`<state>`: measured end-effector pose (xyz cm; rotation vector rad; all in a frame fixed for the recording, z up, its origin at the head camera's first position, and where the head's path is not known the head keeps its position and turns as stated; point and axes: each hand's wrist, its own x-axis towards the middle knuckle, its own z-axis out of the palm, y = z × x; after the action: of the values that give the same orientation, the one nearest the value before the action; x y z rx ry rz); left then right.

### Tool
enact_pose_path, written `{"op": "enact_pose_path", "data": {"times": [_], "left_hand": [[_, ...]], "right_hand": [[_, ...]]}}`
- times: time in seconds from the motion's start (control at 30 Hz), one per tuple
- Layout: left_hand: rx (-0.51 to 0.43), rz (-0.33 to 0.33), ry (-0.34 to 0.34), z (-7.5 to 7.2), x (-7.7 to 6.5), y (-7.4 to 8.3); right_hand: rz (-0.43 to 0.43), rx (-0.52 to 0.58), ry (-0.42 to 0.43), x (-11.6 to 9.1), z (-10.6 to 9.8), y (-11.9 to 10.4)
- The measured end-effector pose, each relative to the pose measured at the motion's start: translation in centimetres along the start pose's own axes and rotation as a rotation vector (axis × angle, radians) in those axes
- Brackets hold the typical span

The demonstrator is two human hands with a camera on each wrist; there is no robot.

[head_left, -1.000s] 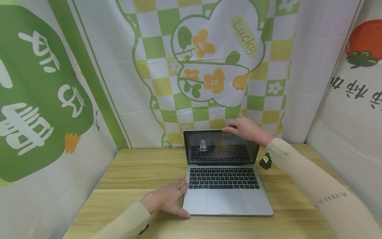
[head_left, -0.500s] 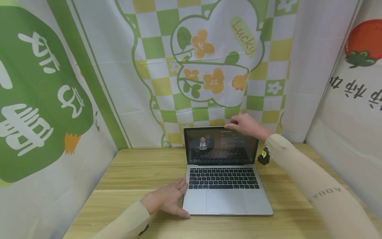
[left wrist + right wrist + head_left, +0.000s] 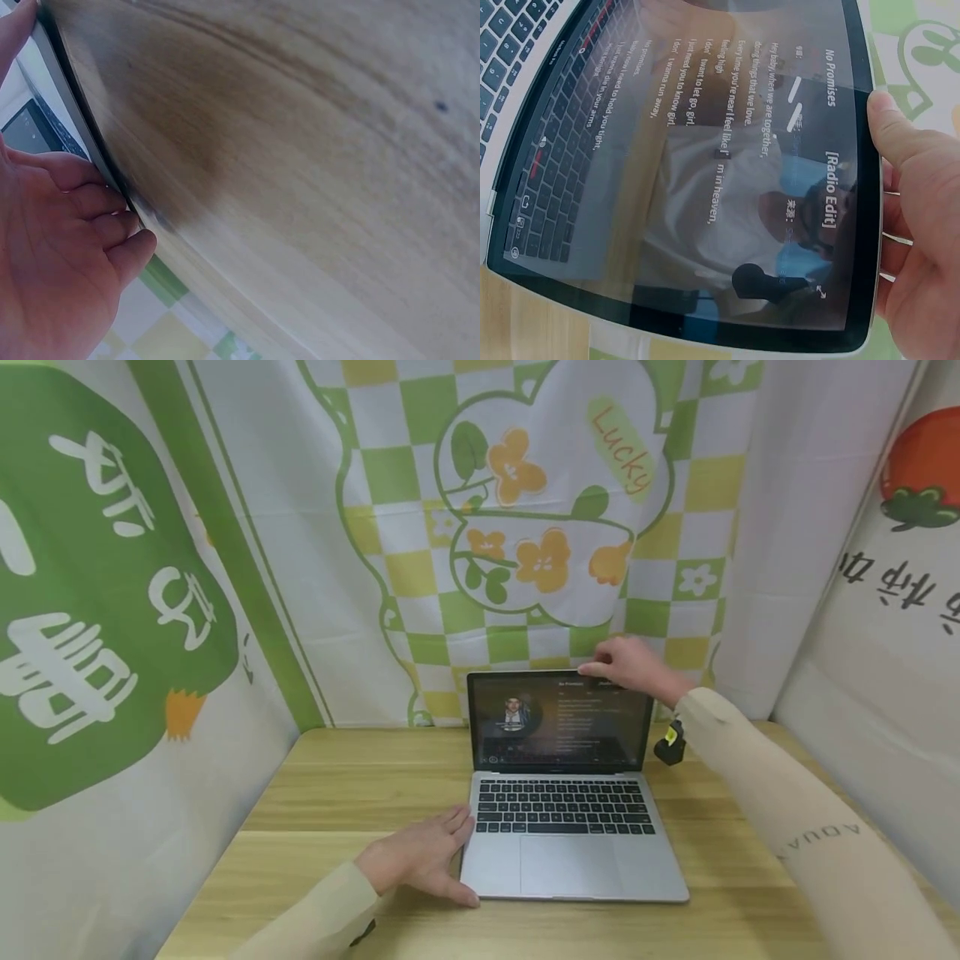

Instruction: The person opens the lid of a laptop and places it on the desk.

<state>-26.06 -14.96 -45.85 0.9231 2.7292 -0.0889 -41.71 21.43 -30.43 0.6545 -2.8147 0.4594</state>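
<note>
A silver laptop (image 3: 571, 866) with a black keyboard stands open on the wooden table. Its lit screen (image 3: 555, 727) shows a round picture and lines of text. My right hand (image 3: 633, 667) grips the lid's top edge right of its middle; in the right wrist view the thumb (image 3: 889, 124) lies at the screen's front rim and the fingers go behind the lid. My left hand (image 3: 423, 856) rests against the base's left side, fingers along the edge and thumb at the front corner. In the left wrist view its palm (image 3: 56, 255) shows, with the fingertips at the base's edge.
The wooden table (image 3: 330, 802) reaches left and right of the laptop. Close behind the lid hangs a green and yellow checked cloth (image 3: 405, 477). Printed cloth walls stand at the left (image 3: 112, 610) and the right (image 3: 885, 635).
The laptop lid has tilted back and its top edge stands higher, my right hand moving up with it. My left hand keeps its place on the base.
</note>
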Motion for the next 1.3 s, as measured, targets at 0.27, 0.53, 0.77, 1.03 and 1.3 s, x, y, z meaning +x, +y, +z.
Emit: {"op": "enact_pose_path", "data": {"times": [0.27, 0.53, 0.77, 1.03, 1.3], "left_hand": [[-0.003, -0.003, 0.0, -0.2, -0.2, 0.0], [-0.012, 0.001, -0.002, -0.3, -0.4, 0.0], [-0.019, -0.004, -0.003, -0.3, -0.4, -0.1], [-0.01, 0.002, -0.002, 0.0, -0.3, -0.1], [-0.013, -0.006, -0.002, 0.0, -0.3, 0.0]], "right_hand": [[0.019, 0.02, 0.022, 0.2, 0.1, 1.4], [0.082, 0.027, 0.041, -0.2, -0.2, 2.8], [0.176, 0.023, 0.064, -0.5, -0.1, 3.5], [0.208, 0.022, 0.133, -0.7, 0.9, 4.2], [0.184, 0.138, 0.202, -0.4, 2.2, 5.7]]}}
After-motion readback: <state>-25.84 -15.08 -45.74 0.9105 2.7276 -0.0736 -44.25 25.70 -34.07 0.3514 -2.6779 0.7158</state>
